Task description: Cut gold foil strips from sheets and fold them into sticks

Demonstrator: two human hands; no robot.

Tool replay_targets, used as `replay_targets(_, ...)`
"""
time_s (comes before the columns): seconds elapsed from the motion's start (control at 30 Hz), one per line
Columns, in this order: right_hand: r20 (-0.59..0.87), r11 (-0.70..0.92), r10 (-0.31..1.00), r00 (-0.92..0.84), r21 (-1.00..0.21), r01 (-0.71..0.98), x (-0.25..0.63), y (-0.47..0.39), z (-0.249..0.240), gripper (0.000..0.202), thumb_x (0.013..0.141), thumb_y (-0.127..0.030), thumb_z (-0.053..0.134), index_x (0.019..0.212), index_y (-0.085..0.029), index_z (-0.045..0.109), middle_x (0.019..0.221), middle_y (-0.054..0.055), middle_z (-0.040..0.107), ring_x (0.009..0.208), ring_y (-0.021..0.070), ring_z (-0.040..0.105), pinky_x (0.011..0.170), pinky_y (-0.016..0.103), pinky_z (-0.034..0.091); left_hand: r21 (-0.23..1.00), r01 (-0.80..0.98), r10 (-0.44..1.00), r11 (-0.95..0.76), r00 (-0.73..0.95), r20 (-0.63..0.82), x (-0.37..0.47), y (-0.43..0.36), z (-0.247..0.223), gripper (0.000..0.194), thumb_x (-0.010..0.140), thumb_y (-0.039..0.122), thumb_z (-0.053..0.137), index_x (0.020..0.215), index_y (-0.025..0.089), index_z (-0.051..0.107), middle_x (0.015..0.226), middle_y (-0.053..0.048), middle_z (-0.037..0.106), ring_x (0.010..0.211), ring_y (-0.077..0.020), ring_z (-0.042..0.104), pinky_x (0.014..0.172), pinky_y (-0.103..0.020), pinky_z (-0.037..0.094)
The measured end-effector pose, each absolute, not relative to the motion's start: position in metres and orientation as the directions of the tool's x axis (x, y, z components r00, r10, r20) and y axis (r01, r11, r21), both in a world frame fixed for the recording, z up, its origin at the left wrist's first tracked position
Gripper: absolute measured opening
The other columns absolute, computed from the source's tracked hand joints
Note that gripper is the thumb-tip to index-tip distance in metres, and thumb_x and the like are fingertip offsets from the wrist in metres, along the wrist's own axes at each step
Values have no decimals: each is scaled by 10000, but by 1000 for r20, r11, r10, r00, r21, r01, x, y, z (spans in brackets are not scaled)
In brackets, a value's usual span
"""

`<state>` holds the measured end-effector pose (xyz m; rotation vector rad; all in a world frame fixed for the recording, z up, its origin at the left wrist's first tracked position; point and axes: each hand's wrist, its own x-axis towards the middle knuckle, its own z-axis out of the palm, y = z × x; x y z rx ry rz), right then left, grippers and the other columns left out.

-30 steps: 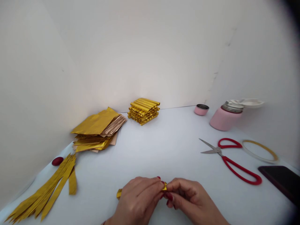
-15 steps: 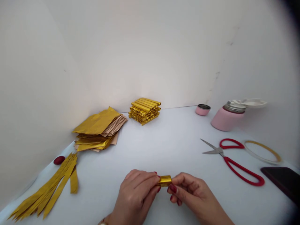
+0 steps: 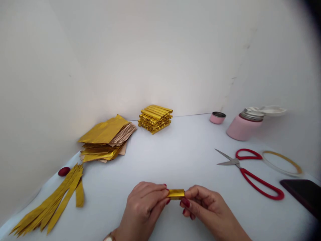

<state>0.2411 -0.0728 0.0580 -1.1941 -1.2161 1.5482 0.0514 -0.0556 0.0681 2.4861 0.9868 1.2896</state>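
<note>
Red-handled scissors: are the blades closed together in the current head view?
No, the two blades of the scissors spread apart into an open V on the white tabletop.

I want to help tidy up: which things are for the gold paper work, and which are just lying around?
Seem part of the work:
- gold piece in both hands
- gold strips
- gold sheets
- stacked gold tubes
- scissors, probably

Seem just lying around:
- pink bottle
- pink cap
- red oval thing
- dark flat thing

Can't tell: yellowish ring.
</note>
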Motion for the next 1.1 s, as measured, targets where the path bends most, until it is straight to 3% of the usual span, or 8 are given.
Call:
replay_targets(0.37, -106, -107, 927, -360, -994, 15, 237, -80, 55, 193, 785, -349, 595, 762, -165, 643, 627, 20, 635, 586, 131, 576, 565, 228, 455, 294, 425, 490, -856, 485, 724, 59, -60, 70, 140, 826, 114, 542, 932, 139, 629, 843, -94, 703, 720, -180, 647, 623, -283, 515)
replay_targets(0.93, -122, -139, 919, -376, -990, -17, 236, -80, 56, 200, 778, -363, 604, 754, -172, 657, 638, 17, 624, 579, 127, 578, 546, 217, 447, 324, 412, 507, -852, 494, 706, 59, -59, 72, 130, 844, 118, 513, 909, 153, 619, 870, -81, 710, 782, -179, 655, 668, -284, 522)
replay_targets(1.1, -133, -171, 916, -379, -983, -70, 235, -80, 56, 183, 766, -346, 626, 792, -172, 676, 691, 23, 632, 603, 121, 593, 546, 204, 446, 386, 375, 531, -843, 468, 706, 58, -59, 70, 125, 835, 96, 535, 911, 142, 623, 835, -84, 705, 752, -169, 658, 653, -271, 527)
